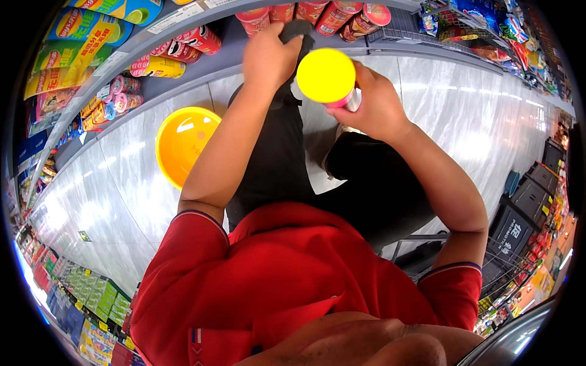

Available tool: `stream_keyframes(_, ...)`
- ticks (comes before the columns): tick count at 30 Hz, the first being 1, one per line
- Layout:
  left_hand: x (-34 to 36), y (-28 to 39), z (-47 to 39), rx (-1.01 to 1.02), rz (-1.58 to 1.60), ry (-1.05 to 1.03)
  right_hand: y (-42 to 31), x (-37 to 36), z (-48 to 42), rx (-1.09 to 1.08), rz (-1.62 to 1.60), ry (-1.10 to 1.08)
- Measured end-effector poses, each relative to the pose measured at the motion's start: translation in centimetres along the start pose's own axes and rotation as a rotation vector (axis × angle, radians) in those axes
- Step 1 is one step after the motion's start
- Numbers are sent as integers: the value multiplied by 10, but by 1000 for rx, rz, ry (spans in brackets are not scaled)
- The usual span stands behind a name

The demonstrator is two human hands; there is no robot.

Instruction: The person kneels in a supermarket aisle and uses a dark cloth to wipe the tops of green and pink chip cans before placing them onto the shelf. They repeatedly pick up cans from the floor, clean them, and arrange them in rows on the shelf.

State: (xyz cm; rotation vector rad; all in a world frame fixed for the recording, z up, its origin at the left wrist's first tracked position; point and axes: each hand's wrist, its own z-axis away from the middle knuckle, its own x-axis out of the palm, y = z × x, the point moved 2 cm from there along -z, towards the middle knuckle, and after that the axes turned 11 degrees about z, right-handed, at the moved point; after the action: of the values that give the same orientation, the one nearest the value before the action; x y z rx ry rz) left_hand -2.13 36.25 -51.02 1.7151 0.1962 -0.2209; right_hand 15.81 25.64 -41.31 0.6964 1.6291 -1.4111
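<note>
My left hand [270,57] grips a dark cloth [297,33] close to the front edge of the bottom shelf. Part of that cloth hangs down below the hand. In my right hand [380,103] is a cylindrical can with a yellow lid [326,75]. Its lid faces the camera, so most of the can's side is hidden. Beyond the cloth, red snack canisters [336,18] stand on the bottom shelf [219,61].
A yellow plastic basin [183,142] sits on the tiled floor [119,183] to my left. More Pringles cans [199,40] and bagged chips [82,27] fill the shelving. Wire racks of packets [480,32] are ahead right; black crates [512,224] stand at my right.
</note>
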Motion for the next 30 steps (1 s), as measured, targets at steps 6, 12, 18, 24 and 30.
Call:
stream_keyframes(6, 28, -5, 43, -85, 282, -83, 29, 1, -18, 5, -146, 77)
stream_keyframes(12, 29, -10, 41, -207, 482, -53, 53, 31, -15, 158, -248, -60)
stream_keyframes(18, 33, -38, 53, -364, 350, -192, 38, 47, -14, 205, -191, -146)
stream_keyframes(24, 40, -62, 43, -392, 380, -165, 23, 42, -28, 53, -34, 95)
stream_keyframes(30, 9, -52, 20, -521, 1034, 327, 51, 71, -41, -24, 286, 19)
